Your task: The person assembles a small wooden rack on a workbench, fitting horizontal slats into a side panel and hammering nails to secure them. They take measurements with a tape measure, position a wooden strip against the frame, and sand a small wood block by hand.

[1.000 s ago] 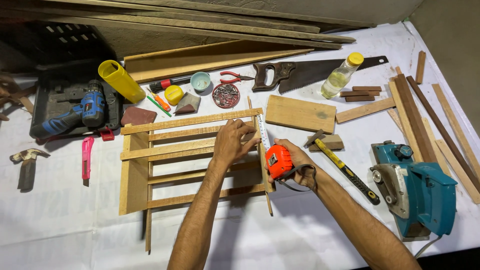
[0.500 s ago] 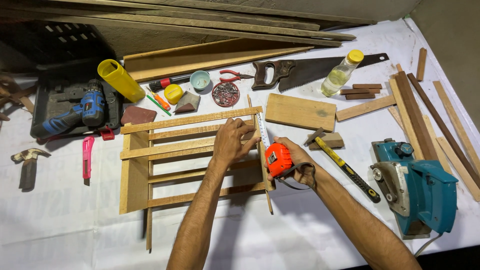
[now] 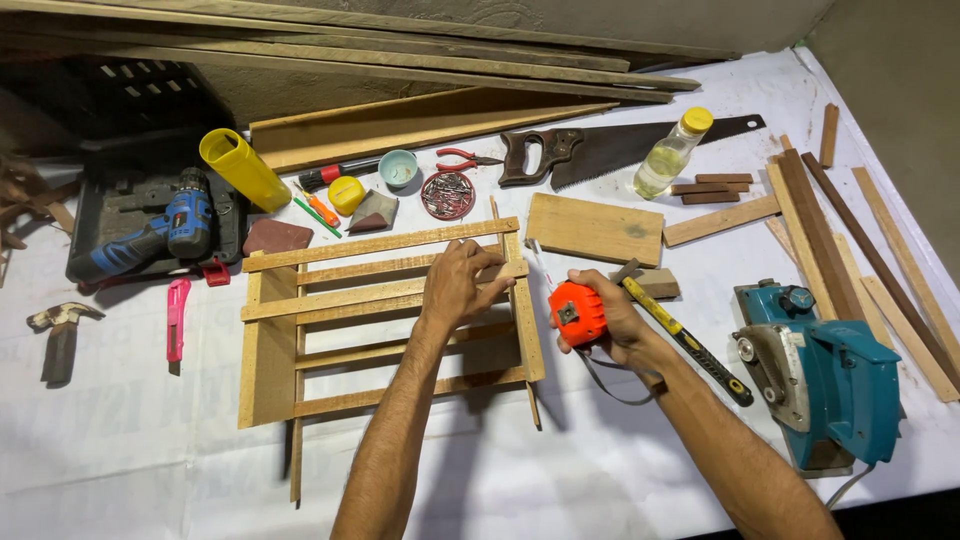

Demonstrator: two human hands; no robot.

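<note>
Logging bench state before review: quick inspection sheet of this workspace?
Surface: white sheet over the table.
Job's things: slatted wooden frame; orange tape measure.
Clutter: handsaw, drill, blue power planer, hammer, pink knife, wood strips.
Grippers: left hand rests on the frame; right hand holds the tape measure.
Cables: planer cord at the edge.
Surroundings: long boards behind.

Tape blade: mostly hidden behind the frame.
Planer cord: cut off below.
Tin contents: too small to tell.
</note>
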